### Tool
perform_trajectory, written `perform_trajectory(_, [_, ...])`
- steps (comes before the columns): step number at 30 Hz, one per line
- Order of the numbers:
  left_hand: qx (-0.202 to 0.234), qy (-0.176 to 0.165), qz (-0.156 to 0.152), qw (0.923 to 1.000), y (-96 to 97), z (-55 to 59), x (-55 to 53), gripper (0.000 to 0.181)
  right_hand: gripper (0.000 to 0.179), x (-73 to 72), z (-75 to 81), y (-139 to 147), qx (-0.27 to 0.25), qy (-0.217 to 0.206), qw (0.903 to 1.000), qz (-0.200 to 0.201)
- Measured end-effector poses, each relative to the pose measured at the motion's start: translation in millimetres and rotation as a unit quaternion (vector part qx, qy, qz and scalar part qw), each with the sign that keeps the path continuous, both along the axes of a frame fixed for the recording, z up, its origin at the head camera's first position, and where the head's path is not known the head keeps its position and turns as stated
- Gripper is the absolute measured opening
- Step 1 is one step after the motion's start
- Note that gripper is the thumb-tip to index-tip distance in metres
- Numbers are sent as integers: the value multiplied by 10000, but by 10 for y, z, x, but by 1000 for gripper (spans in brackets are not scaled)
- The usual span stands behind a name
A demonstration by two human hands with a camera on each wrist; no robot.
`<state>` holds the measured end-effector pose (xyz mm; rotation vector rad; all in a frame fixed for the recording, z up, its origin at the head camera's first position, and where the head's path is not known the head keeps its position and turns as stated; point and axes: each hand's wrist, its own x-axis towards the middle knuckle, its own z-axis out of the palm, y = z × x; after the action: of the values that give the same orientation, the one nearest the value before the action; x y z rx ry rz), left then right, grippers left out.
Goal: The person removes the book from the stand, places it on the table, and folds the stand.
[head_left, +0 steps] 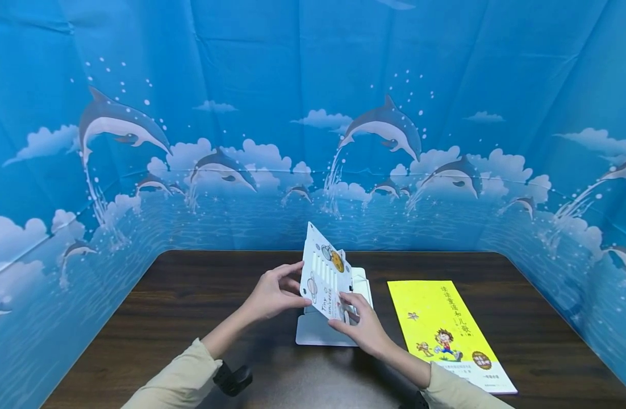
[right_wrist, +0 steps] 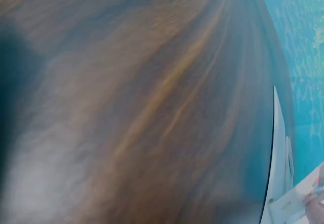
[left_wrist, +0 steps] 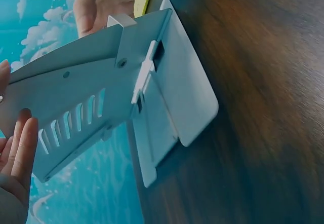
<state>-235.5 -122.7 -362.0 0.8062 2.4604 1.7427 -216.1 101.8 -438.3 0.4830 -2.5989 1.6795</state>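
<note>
A white metal book stand stands on the table, its base plate flat and its slotted back panel tilted up. The panel's face bears planet drawings and the words "Tiny universe". My left hand holds the panel's left edge between thumb and fingers. At the panel's lower right, my right hand grips the edge, with some fingertips hidden behind it. The left wrist view shows the panel's bare back, the hinge and the base. Only a small part of the right hand enters the right wrist view.
To the right of the stand lies a yellow book with cartoon figures on its cover. The dark wooden table ends at a blue dolphin-print curtain. A black wrist device sits at the left cuff.
</note>
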Motion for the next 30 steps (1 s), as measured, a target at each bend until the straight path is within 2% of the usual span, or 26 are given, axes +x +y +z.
perform_trajectory(7, [169,-368,73,9992,-134,-97,32,73,60,23,-66,80,-13,64,9994,348])
perform_trajectory(14, [-75,-425,500,9978,-283,-227,97,71,59,7,-108,113,40,227,9984,509])
perform_trajectory(18, [-231,-512,599,9966,-367,-332,113,71,57,-16,-146,118,193,352,9974,601])
perform_trajectory(24, [-449,-408,621,9962,-449,-467,112,71,53,-49,-211,113,303,574,9955,688])
perform_trajectory(30, [-686,-331,817,9937,-497,-591,99,73,52,-52,-222,90,432,661,9946,667])
